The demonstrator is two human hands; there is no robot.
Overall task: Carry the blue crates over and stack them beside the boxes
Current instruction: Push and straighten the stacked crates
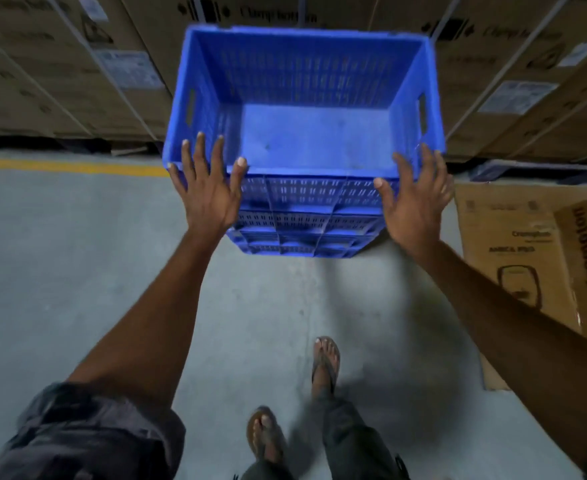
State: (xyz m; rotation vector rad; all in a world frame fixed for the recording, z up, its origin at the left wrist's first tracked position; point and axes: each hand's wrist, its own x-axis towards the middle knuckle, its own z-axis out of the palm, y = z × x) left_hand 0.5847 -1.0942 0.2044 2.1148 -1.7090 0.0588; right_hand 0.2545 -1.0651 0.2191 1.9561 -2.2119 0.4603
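Stacked cardboard boxes (77,81) are seen from ten to two o'clock. The blue crates (302,133), nested in one stack, are found at twelve, just before them. Being rigid, empty perforated plastic, they are judged light and sturdy, and are best taken by the side handle slots (190,107). The left hand (205,192) and right hand (413,202) are held spread at the near rim; nothing is gripped.

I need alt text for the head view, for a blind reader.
The left hand and right hand, fingers spread, are at the near rim of the empty top crate of a stack of blue crates. The stack stands on a grey floor in front of cardboard boxes.
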